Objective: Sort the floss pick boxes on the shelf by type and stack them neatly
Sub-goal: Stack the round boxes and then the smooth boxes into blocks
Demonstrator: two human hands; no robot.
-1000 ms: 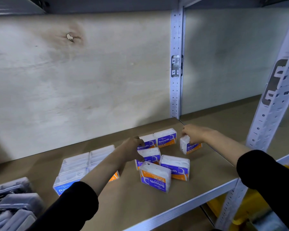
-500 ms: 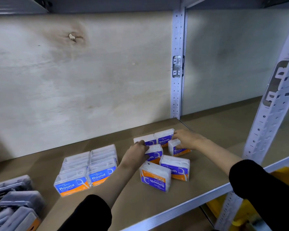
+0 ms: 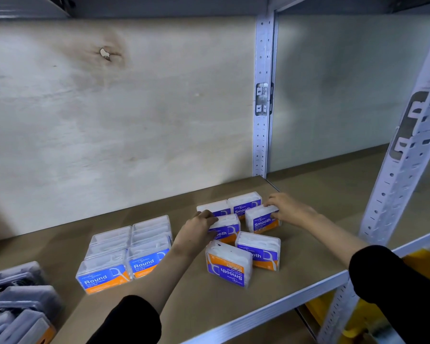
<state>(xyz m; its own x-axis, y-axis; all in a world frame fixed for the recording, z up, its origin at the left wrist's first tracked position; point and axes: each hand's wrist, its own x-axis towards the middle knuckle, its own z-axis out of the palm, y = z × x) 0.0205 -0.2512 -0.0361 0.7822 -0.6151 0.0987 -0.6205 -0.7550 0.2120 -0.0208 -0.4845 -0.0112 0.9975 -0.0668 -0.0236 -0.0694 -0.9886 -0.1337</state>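
Observation:
Several purple-and-orange "Smooth" floss pick boxes stand on the wooden shelf (image 3: 233, 309) at centre right. My right hand (image 3: 287, 207) grips one Smooth box (image 3: 261, 220) upright beside a second-row Smooth box (image 3: 227, 228), which my left hand (image 3: 199, 229) holds by its left side. Behind them sit two back-row Smooth boxes (image 3: 245, 203). In front, one box (image 3: 258, 252) stands upright and another (image 3: 229, 265) stands turned with its label upside down. Left of these, blue-and-orange "Round" boxes (image 3: 127, 252) form a tidy block.
Grey translucent boxes (image 3: 18, 301) pile at the shelf's lower left. A metal upright (image 3: 262, 95) divides the plywood back wall, and a front post (image 3: 405, 150) stands at right. Yellow items (image 3: 363, 316) show on the level below.
My right hand carried its Smooth box leftward and set it next to the second-row box. My left hand shifted slightly onto that second-row box; the Round block came back into sight.

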